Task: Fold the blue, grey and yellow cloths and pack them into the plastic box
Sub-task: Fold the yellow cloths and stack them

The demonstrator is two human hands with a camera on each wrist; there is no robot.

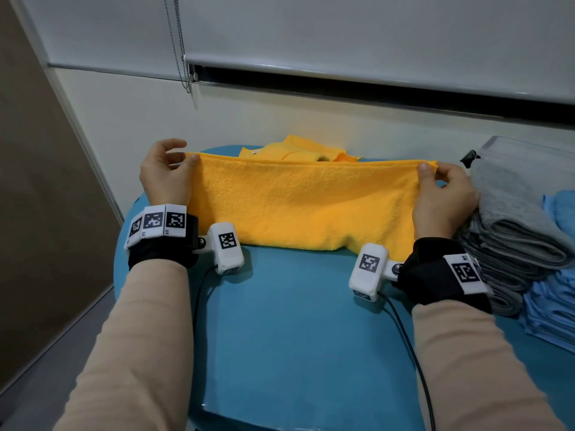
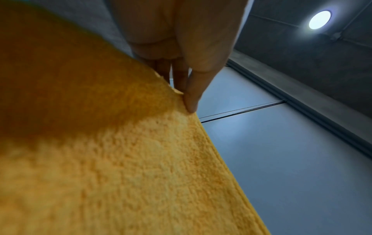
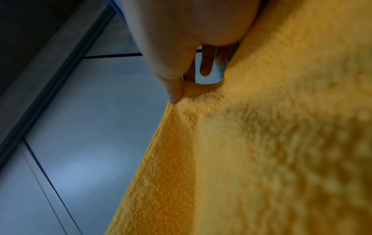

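Observation:
A yellow cloth (image 1: 305,203) hangs stretched between my two hands above the blue table (image 1: 295,321). My left hand (image 1: 189,160) pinches its upper left corner between thumb and fingers; the left wrist view shows the thumb (image 2: 193,95) on the cloth (image 2: 120,159). My right hand (image 1: 426,169) pinches the upper right corner, and the right wrist view shows its thumb (image 3: 175,90) on the cloth (image 3: 251,151). The cloth's lower edge touches the table. A clear plastic box (image 1: 529,157) stands at the far right with grey cloth in it.
More yellow cloths (image 1: 298,150) lie crumpled behind the held one. Folded grey cloths (image 1: 516,241) are stacked at the right, with folded blue cloths (image 1: 550,306) beside them. A wall with a window blind (image 1: 342,35) and its bead chain (image 1: 180,51) stands behind the table.

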